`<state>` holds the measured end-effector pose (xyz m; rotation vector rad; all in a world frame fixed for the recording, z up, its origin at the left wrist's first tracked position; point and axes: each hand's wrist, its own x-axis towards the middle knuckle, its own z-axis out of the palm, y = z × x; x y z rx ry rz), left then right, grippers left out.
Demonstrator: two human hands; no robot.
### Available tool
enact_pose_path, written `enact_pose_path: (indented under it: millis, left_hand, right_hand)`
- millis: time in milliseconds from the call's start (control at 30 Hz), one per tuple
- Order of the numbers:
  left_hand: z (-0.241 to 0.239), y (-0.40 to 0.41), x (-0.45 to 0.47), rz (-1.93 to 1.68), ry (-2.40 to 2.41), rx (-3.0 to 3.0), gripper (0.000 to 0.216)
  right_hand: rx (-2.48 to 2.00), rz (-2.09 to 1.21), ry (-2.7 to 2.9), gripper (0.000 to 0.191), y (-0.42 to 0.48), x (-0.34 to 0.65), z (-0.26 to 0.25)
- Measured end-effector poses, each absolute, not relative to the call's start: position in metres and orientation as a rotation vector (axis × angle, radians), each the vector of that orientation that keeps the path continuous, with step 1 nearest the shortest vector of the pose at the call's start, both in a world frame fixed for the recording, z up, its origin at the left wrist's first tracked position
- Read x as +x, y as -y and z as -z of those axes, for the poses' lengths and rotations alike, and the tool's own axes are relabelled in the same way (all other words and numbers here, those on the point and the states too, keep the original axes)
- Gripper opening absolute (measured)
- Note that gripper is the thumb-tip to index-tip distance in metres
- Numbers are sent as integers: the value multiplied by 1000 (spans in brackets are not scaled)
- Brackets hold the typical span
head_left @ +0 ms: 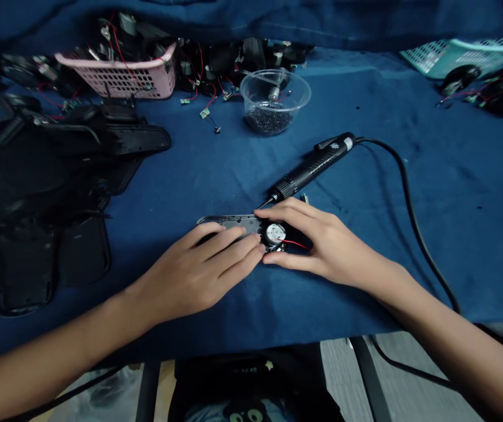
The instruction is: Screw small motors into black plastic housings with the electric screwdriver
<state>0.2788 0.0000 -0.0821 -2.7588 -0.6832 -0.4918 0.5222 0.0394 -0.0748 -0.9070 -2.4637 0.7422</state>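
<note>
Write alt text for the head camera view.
The left hand and right hand hold a black plastic casing with a round metal part and red wire on a blue cloth. An electric screwdriver lies just beyond, near a clear cup of small dark parts.

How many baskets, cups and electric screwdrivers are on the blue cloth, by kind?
Plastic baskets: 2 (pink basket, teal basket)
Clear plastic cup: 1
Electric screwdriver: 1
Total: 4
</note>
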Motion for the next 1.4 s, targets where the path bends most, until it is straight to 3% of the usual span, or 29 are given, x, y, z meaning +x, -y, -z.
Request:
enact_pose_path:
  millis: [200,400,800,1167,1400]
  left_hand:
    - [80,1,279,494,718,-2800,32]
    - [81,1,280,499,736,-2817,33]
    - [83,0,278,508,746,-2832,34]
    - [84,0,277,517,749,-2829,34]
    - [85,-1,278,513,755,-2849,34]
  right_hand:
    - [-889,-850,2414,57,-43,527,81]
    - [-972,-763,2496,73,-38,526,83]
    - [-979,-498,2582,64,-36,518,86]
    - [-1007,-688,2522,68,-36,524,78]
    - [-1006,-691,2492,58,-39,524,80]
